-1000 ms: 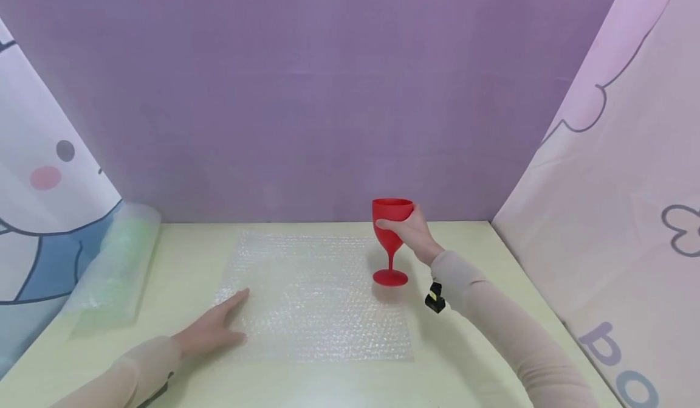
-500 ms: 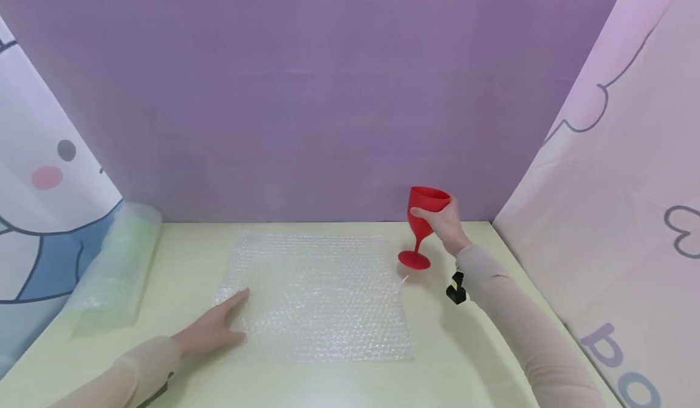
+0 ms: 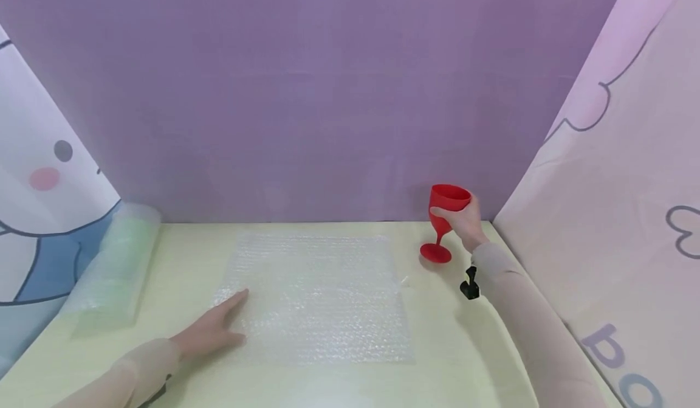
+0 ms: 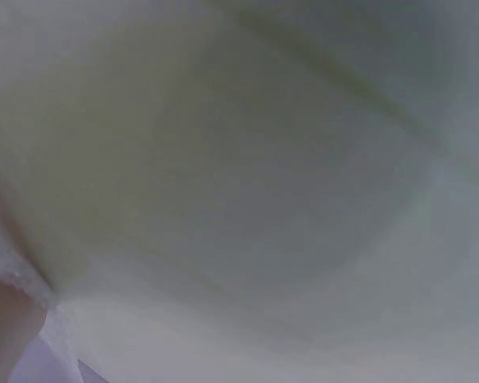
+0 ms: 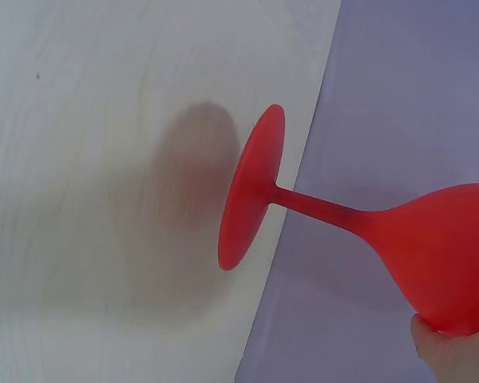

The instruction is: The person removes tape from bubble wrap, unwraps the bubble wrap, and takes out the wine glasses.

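- The right hand (image 3: 462,222) has its fingers curled round the bowl of a bright red, smooth wine cup with a thin stem and a round flat foot (image 3: 445,202), with the thumb on the side
- The red cup is at the far right part of the table, leaning a bit, next to the purple wall
- The left hand (image 3: 210,332) is stretched out, with a big gap between finger and thumb, and it lies on the left edge of a clear, flat, square sheet of bubble plastic (image 3: 317,298), with nothing in its grip
- The head view shows the top rim of the cup, which the right wrist view cuts off
- The right wrist view shows the foot close up, with its round dark shadow on the table
- The left wrist view is mostly a pale blur, with a bit of skin in the bottom left corner
- The table (image 3: 180,256) is pale yellow with soft wood lines
- A clear, greenish roll of bubble plastic (image 3: 117,262) sits at the left
- Behind is a plain purple wall (image 3: 328,92), and the side walls have cartoon pictures
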`<move>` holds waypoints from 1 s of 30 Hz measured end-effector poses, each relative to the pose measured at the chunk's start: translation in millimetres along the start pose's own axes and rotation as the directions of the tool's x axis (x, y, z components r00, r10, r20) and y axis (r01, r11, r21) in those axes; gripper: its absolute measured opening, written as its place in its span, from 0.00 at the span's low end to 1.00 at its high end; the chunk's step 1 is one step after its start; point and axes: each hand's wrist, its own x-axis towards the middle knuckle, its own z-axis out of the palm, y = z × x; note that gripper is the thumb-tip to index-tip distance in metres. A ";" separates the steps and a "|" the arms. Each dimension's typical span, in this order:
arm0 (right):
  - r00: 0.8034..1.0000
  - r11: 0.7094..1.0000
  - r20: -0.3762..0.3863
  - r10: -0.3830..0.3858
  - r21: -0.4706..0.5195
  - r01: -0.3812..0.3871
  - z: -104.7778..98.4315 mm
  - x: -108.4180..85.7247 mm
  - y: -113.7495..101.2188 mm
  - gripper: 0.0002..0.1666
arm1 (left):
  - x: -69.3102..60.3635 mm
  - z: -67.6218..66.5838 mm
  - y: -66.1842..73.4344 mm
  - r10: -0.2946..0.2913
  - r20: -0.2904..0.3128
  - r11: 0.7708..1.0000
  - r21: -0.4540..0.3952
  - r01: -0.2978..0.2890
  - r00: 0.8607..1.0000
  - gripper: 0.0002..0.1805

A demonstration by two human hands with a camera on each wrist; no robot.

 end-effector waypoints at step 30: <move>0.976 0.995 -0.216 -0.018 0.091 0.038 -11.0 6.1 32.0 0.54 | -0.3 2.6 -7.9 -0.012 -0.024 0.999 0.030 0.013 1.000 0.52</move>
